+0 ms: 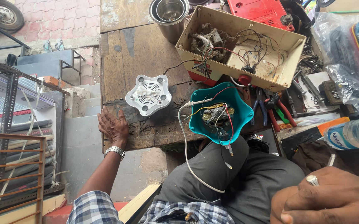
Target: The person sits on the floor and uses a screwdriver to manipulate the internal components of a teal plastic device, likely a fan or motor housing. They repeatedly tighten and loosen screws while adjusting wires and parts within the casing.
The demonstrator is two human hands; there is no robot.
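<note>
Teal plastic housing, opened with motor and wires showing, rests on my lap at the near desk edge. My left hand lies flat and released on the worn wood, just beside the white vented base cover. My right hand is loosely clenched, empty I judge. Best to steady the housing first. Pliers lie right; paved street beyond.

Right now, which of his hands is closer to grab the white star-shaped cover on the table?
Probably the left hand. It lies flat on the wooden table, right below the white cover. The right hand is down by the lap, holding a small white stick-like thing, farther away past the teal mixer base.
</note>
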